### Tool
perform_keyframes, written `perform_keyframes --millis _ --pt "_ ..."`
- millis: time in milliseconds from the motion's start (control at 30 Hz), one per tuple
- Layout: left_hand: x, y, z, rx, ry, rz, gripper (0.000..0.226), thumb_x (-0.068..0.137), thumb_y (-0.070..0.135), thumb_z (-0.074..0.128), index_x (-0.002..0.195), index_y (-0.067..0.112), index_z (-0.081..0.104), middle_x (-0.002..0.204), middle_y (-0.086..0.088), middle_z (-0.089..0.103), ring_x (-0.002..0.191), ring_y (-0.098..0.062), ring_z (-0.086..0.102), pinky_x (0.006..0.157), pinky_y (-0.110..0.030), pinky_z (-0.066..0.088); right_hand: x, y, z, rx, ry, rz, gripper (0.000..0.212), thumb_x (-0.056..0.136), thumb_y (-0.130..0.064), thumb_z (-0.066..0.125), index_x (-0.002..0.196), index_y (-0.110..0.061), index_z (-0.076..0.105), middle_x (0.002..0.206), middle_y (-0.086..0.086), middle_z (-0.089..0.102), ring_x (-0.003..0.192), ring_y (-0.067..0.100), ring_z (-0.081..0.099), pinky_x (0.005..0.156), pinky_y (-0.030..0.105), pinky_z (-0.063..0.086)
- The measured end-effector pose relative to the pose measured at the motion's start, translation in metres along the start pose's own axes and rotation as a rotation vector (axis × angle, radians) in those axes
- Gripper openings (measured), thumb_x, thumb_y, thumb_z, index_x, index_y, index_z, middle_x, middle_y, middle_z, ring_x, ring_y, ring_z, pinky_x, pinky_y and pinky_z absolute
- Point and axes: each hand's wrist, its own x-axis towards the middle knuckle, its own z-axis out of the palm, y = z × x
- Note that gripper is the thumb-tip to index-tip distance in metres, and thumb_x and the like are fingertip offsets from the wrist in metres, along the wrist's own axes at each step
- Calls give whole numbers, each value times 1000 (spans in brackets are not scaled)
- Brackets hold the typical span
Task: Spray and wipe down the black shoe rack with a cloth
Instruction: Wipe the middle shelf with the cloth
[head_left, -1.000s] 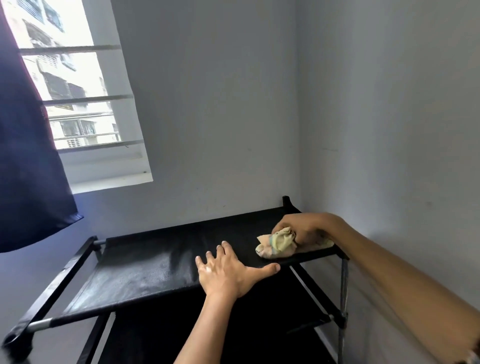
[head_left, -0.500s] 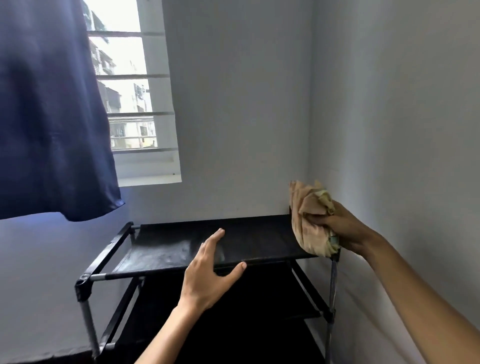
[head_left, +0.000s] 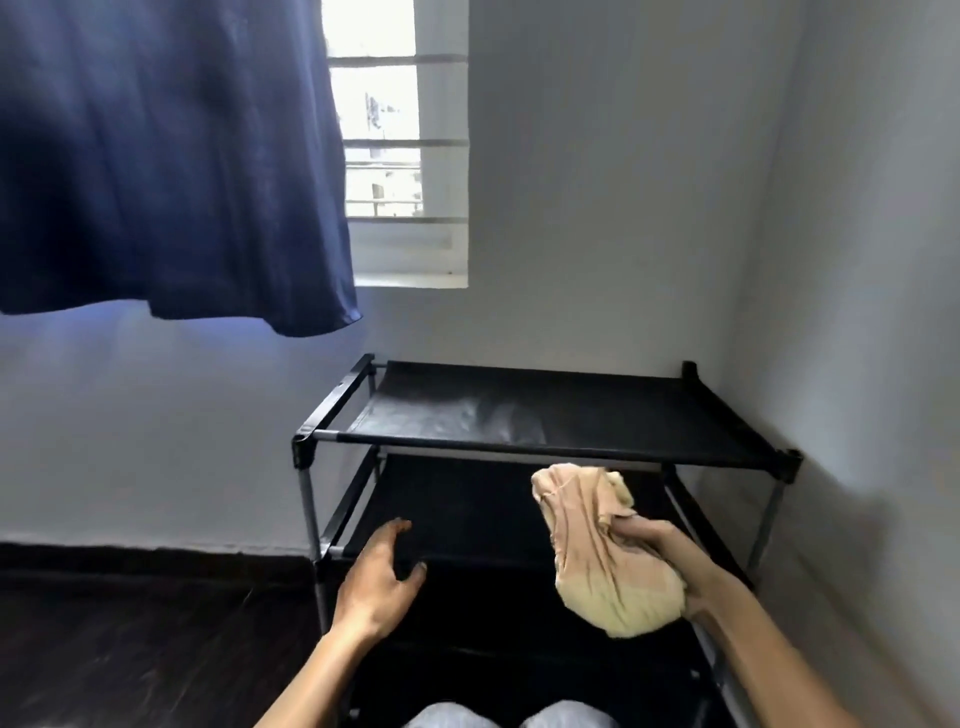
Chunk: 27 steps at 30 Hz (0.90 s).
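Head view: right hand (head_left: 670, 564) grips bunched cloth (head_left: 602, 551); shoe rack (head_left: 545, 415) long axis left-right.

Black shoe rack (head_left: 545, 415) set in the corner, its back edge against the rear wall (head_left: 597, 208) and its right end close beside the side wall (head_left: 872, 312). Open front and open left end, with bare dark floor (head_left: 145, 639) alongside. Gap between top shelf and second shelf (head_left: 467, 509) open at the front, bounded by upright poles (head_left: 310, 499) at the corners. Dark blue curtain (head_left: 166, 156) hanging well above and to the left, clear of the rack. Knees (head_left: 452, 716) low in front of the bottom tiers.
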Motion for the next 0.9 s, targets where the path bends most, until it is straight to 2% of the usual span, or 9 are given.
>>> perform_keyframes --millis 100,167,267,367,500,567,700,800,900 --pt "3 -17 3 1 8 -50 56 86 27 63 137 24 41 143 9 43 131 -12 42 101 -25 36 28 15 12 -64 24 102 33 77 -19 67 100 3 66 93 19 69 82 26 69 73 33 57" --pt "7 -25 5 -13 25 -89 54 87 25 62 137 25 41 141 9 45 130 -12 43 101 -26 37 50 23 14 -28 -5 143 35 86 -24 58 104 3 68 102 22 67 88 30 68 78 38 56" --pt "18 -33 9 -16 51 -114 52 87 24 61 136 24 42 140 9 45 127 -12 44 99 -27 37 88 32 16 -69 -53 187 42 81 -28 71 114 -4 67 109 19 67 91 29 68 73 40 56" --pt "31 -40 13 -2 79 -102 50 88 26 61 134 21 42 139 8 46 127 -11 44 99 -27 38 132 38 26 -398 12 118 71 73 -9 78 134 -21 44 120 11 62 106 25 63 86 38 54" --pt "47 -50 19 55 94 -121 58 88 35 61 138 18 39 145 5 40 132 -12 40 103 -28 37 181 37 64 -948 -60 -93 77 72 1 75 137 -29 45 129 -2 54 111 8 55 83 11 46" --pt "54 -55 20 77 87 -125 63 85 41 63 139 18 39 144 3 41 132 -14 39 104 -31 38 199 40 82 -1115 -120 -160 71 71 1 73 132 -28 51 123 -7 56 112 9 55 81 9 45" --pt "69 -64 15 98 47 -119 72 71 52 71 131 23 42 125 4 55 119 -16 50 94 -34 44 222 51 110 -1326 -160 -404 48 73 -15 74 117 -28 62 111 -12 55 104 9 58 87 22 49" --pt "72 -72 13 166 -5 -116 80 66 61 68 130 21 41 123 2 55 118 -19 50 97 -35 40 227 68 121 -1518 -208 -265 37 66 -56 68 96 -40 56 108 -11 48 98 12 54 87 36 47" --pt "69 -77 19 272 -36 -79 88 78 55 63 144 10 26 142 -8 40 130 -22 39 106 -29 25 232 93 117 -1607 -210 -209 35 75 -59 59 97 -38 43 116 -12 39 109 20 47 93 50 42"
